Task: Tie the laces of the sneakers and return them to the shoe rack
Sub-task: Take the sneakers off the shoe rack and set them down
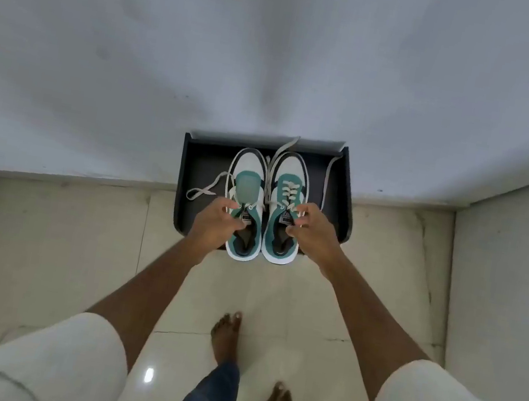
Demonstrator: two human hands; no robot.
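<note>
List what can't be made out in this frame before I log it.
- Head view: tongue labels on the left sneaker and right sneaker are too small to read.
- Left hand and right hand cover both collars.
- Shoe rack: lower tiers hidden beneath its top.

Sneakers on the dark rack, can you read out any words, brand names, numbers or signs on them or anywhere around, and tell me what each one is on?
No text reads clearly.
Left sneaker tongue label: dark mark on a pale patch, too small and blurred to read.
Right sneaker tongue label: the same kind of patch, also unreadable.
Shoe rack, wall and floor: no writing visible.
</note>
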